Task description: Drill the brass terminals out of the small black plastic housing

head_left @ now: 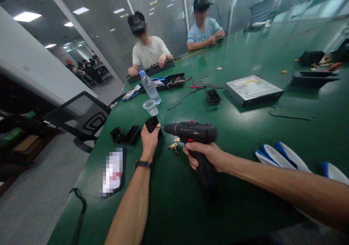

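Observation:
My right hand [201,152] is wrapped round the grip of a black power drill [195,131] that points left. The drill's bit reaches a small black box [152,124], which my left hand [149,137] holds between thumb and fingers. Whether the bit sits in a screw is too small to tell. Several small brass pieces [174,145] lie on the green table [174,208] between my hands. Left of my left hand are two more black boxes, one squarish [117,135] and one longer [132,135].
A plastic cup [150,107] and water bottle [149,87] stand beyond my left hand. A phone [113,172] lies at left, white-blue gloves [283,157] at right. Further back are a metal-topped box [253,88], black housings, wire scraps and two seated people.

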Action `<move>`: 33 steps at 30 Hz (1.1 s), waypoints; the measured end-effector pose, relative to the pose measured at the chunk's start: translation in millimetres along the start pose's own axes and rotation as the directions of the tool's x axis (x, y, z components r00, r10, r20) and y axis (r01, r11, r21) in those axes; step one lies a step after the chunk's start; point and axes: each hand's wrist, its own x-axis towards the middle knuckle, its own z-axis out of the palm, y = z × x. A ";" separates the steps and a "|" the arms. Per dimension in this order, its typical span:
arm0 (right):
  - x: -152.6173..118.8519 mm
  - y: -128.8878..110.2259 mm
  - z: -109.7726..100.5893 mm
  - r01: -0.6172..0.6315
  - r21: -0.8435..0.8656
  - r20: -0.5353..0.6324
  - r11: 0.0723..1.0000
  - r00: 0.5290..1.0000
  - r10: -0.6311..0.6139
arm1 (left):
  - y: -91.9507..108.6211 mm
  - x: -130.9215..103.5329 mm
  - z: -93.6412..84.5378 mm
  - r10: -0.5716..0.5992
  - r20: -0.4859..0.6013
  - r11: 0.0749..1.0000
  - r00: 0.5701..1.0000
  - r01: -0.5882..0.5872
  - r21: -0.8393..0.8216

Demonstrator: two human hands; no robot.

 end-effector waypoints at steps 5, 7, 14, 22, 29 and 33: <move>0.8 3.8 -1.2 0.012 -0.005 0.002 1.000 1.000 -0.012 | 2.4 -0.7 0.5 0.006 -0.001 1.000 1.000 -0.006 -0.001; 1.3 5.2 -3.1 0.021 0.001 0.006 1.000 1.000 -0.021 | 4.2 -1.4 0.3 0.003 -0.004 1.000 1.000 -0.003 0.001; 0.6 3.0 -2.2 0.015 -0.008 0.005 1.000 1.000 -0.015 | 4.1 -1.0 0.2 -0.006 -0.007 1.000 1.000 0.006 -0.002; 0.0 1.5 -0.9 -0.012 -0.006 -0.013 1.000 1.000 0.012 | 5.3 -1.2 0.6 -0.003 -0.011 1.000 1.000 0.003 0.001; -1.3 -1.3 1.7 0.000 -0.028 -0.012 1.000 1.000 0.000 | 4.2 -1.4 0.6 -0.004 -0.012 1.000 1.000 0.005 0.009; 0.2 0.6 -0.4 0.008 -0.019 0.002 1.000 1.000 -0.008 | 1.9 -0.9 -0.2 0.004 -0.005 1.000 1.000 -0.004 0.007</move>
